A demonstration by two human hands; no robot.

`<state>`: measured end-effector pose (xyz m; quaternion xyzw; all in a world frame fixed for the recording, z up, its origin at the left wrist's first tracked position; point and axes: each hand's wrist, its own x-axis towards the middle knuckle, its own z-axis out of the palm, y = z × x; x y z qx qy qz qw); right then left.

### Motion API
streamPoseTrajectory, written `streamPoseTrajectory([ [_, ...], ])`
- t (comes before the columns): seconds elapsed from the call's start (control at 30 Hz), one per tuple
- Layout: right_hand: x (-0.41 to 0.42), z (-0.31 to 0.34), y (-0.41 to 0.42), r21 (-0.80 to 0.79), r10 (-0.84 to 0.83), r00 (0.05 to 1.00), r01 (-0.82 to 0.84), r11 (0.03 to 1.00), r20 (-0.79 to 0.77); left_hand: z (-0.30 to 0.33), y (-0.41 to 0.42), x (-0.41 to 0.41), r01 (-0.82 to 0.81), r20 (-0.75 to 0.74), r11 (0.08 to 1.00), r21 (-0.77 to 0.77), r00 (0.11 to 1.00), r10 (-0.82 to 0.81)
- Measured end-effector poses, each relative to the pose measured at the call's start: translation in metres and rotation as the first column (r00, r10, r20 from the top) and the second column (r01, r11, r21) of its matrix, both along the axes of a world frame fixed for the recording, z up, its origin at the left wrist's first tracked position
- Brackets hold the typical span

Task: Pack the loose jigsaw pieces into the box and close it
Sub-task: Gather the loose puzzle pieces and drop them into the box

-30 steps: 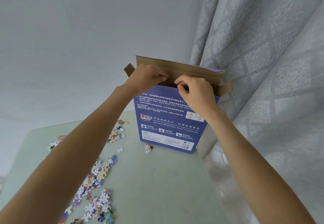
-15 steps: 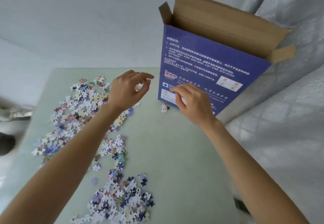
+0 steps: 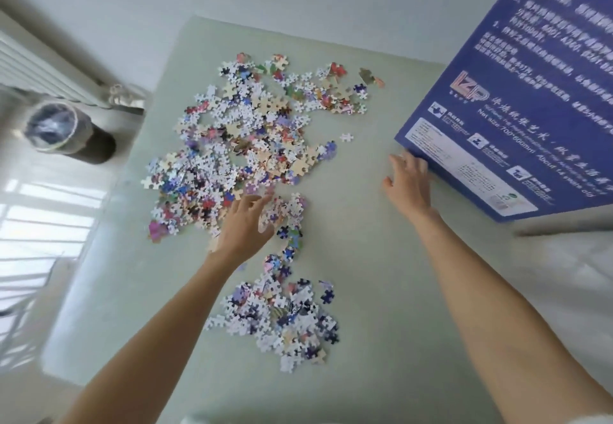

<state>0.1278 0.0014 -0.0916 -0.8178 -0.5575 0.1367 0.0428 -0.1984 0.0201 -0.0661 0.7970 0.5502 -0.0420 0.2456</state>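
Note:
Loose jigsaw pieces (image 3: pixel 245 144) lie scattered in a wide heap on the pale green table (image 3: pixel 381 291), with a smaller heap (image 3: pixel 285 317) nearer me. The blue puzzle box (image 3: pixel 517 101) stands upright at the table's right side; its top is out of view. My left hand (image 3: pixel 247 227) is spread with relaxed fingers over the near edge of the big heap, touching pieces. My right hand (image 3: pixel 409 181) hovers open above the table, fingertips right by the box's lower left corner, holding nothing.
A dark round bin with a plastic liner (image 3: pixel 63 134) stands on the floor to the left, next to a white radiator (image 3: pixel 43 71). A single piece (image 3: pixel 346 137) lies apart between the heap and the box. White fabric (image 3: pixel 564 291) lies right of the table.
Both hands dropped from the box's open top down to the table. My left hand moved left onto the heap; my right came down by the box's lower corner. My view tilted downward.

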Motion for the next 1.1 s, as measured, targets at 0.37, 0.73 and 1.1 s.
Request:
streamPoseTrajectory([
  [0.37, -0.172, 0.004, -0.107, 0.031, 0.466, 0.832, -0.48, 0.877, -0.302, -0.009, -0.056, -0.021, 0.13, 0.116, 0.989, -0.071, 0.986, -0.121],
  [0.73, -0.185, 0.029, -0.201, -0.386, 0.03, 0.989, -0.085, 0.919, -0.146, 0.005, -0.122, -0.105, -0.146, -0.183, 0.981, -0.126, 0.976, 0.121],
  [1.1, -0.271, 0.027, -0.173, -0.224, -0.015, 0.943, -0.063, 0.973, -0.331, 0.001, -0.148, -0.089, -0.045, 0.039, 0.98, -0.195, 0.998, 0.053],
])
